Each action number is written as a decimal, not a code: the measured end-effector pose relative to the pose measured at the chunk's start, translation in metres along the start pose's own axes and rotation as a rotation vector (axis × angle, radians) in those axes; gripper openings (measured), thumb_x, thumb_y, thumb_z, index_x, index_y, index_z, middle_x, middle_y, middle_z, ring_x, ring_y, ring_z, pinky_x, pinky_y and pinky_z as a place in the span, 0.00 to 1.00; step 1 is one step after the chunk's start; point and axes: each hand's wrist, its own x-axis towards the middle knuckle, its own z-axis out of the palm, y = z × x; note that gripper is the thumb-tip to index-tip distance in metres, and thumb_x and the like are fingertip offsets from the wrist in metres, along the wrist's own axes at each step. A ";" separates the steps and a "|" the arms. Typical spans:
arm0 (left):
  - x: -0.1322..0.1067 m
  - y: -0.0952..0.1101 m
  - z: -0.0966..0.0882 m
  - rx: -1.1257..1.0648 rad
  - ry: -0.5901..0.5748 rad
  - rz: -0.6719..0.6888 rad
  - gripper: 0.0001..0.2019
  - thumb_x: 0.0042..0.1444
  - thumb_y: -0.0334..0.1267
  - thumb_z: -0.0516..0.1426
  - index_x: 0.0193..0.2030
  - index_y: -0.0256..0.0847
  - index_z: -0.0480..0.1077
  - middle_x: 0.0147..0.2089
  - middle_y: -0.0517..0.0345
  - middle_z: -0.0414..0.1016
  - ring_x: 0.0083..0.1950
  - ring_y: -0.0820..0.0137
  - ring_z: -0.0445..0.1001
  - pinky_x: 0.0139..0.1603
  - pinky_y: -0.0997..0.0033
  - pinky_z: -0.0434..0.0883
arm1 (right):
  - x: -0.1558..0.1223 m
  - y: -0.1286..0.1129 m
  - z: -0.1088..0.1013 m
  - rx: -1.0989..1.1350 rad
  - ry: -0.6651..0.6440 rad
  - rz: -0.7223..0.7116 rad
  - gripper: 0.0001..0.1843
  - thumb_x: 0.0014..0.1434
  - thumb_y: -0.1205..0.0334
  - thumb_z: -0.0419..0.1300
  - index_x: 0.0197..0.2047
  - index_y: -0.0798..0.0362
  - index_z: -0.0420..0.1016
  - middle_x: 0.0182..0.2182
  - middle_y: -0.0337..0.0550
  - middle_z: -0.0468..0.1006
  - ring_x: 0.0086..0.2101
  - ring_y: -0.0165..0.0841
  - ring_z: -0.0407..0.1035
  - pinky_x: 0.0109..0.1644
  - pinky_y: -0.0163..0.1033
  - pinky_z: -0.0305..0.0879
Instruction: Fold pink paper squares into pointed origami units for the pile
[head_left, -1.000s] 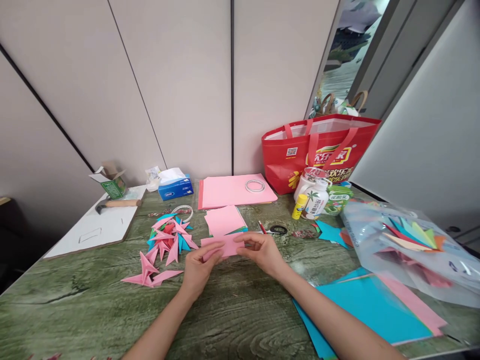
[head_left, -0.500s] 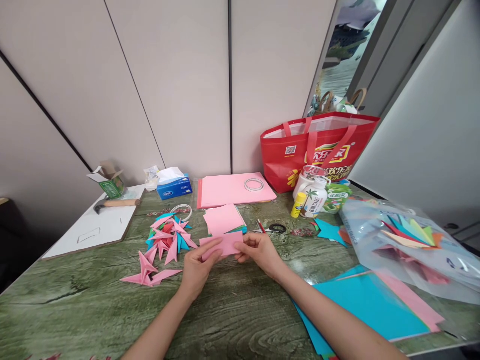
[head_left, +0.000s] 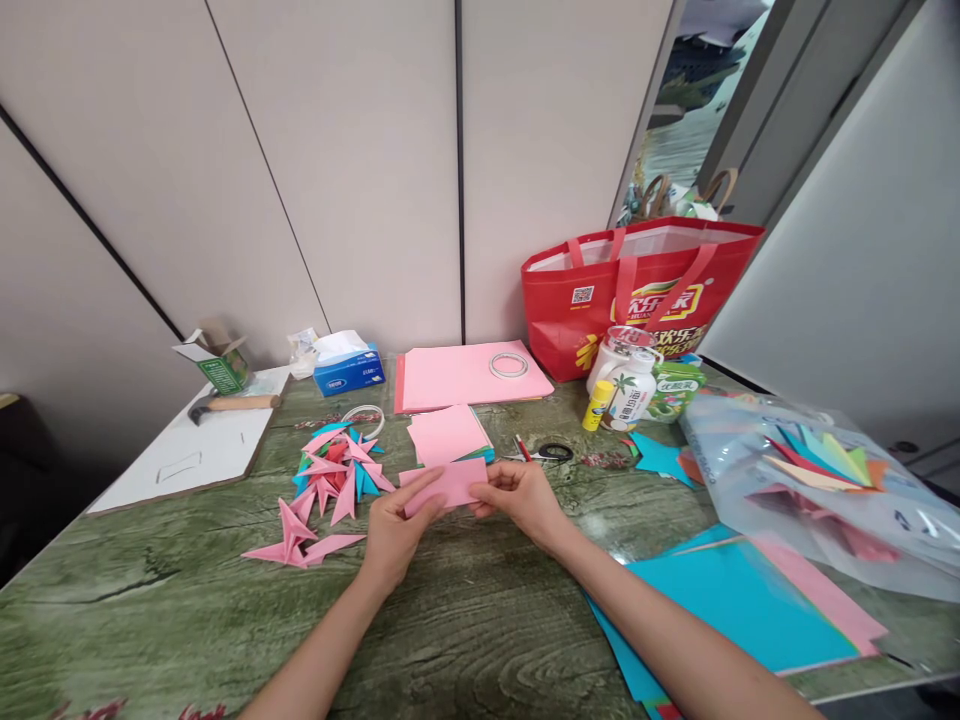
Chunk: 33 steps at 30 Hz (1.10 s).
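Between my two hands is a folded piece of pink paper (head_left: 459,484), held above the table. My left hand (head_left: 403,520) grips its left end, thumb in front and fingers behind. My right hand (head_left: 519,498) pinches the right end between thumb and curled fingers. Just beyond the paper lies a stack of square paper (head_left: 448,434), pink on top with blue and green edges below. Left of my left hand sits a pile of folded paper points (head_left: 339,466) in pink, blue and red. Nearer to me are loose pink folded pieces (head_left: 291,540).
Behind lie large pink sheets (head_left: 465,378) with a tape roll on top. Scissors (head_left: 553,453), a glue stick (head_left: 597,406), a white bottle (head_left: 631,392) and a red bag (head_left: 562,320) stand or lie right. Blue sheets (head_left: 742,600) are under my right forearm. A hammer (head_left: 232,404) rests on a white board.
Both hands keep hold of the pink paper in nearly the same place. The view has shifted very slightly; nothing else visibly moves.
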 end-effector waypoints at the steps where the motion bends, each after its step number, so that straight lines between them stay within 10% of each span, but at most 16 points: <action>1: 0.000 0.001 -0.001 0.030 0.000 0.009 0.19 0.41 0.39 0.61 0.43 0.38 0.73 0.47 0.53 0.74 0.46 0.61 0.72 0.44 0.64 0.72 | 0.000 0.000 0.000 0.000 0.001 -0.001 0.21 0.27 0.52 0.69 0.23 0.57 0.73 0.19 0.39 0.76 0.18 0.31 0.69 0.26 0.38 0.70; 28: -0.007 0.016 0.005 0.265 -0.037 0.147 0.12 0.40 0.35 0.60 0.36 0.42 0.76 0.37 0.56 0.78 0.37 0.63 0.76 0.43 0.66 0.71 | -0.004 0.005 -0.006 -0.555 -0.034 -0.372 0.29 0.38 0.69 0.63 0.46 0.51 0.64 0.39 0.42 0.71 0.38 0.35 0.66 0.42 0.39 0.63; 33: -0.007 0.020 0.005 0.284 -0.018 0.167 0.12 0.40 0.34 0.60 0.35 0.43 0.76 0.37 0.57 0.78 0.37 0.64 0.76 0.41 0.69 0.71 | -0.003 0.007 -0.008 -0.352 -0.142 -0.260 0.28 0.40 0.71 0.60 0.47 0.50 0.62 0.33 0.40 0.72 0.31 0.31 0.68 0.36 0.36 0.67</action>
